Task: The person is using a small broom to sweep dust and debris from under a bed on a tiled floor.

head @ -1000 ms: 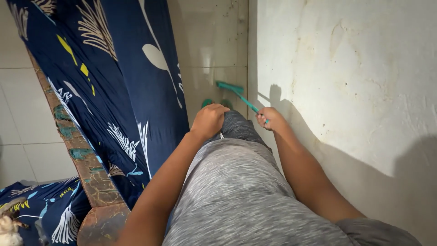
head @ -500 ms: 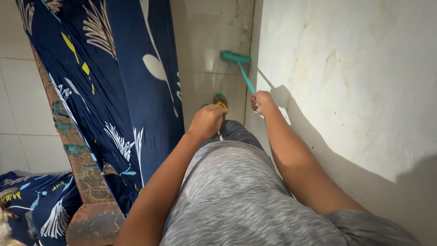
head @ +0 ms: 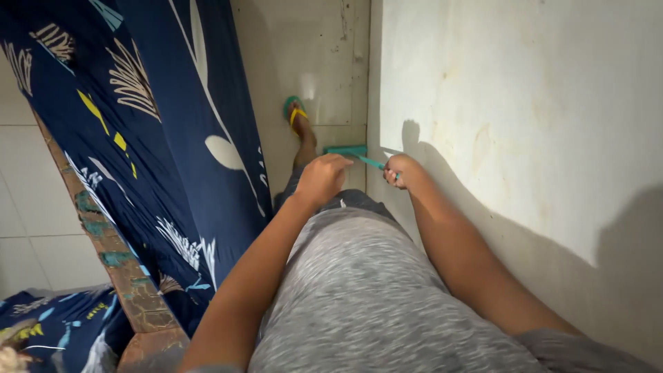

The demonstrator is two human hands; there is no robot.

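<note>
Low against the wall (head: 525, 103), a teal brush (head: 349, 151) is gripped by its handle in the clenched right hand (head: 402, 170); the left hand (head: 321, 179) is curled, holding nothing visible. Knuckles could be scraped on the plaster

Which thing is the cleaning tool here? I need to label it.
Follow the pale plaster wall down to the tiled floor. There lies a teal long-handled brush, its thin handle gripped by the right hand. Unlike the nearby green-and-yellow flip-flop, it is a flat bar.
</note>
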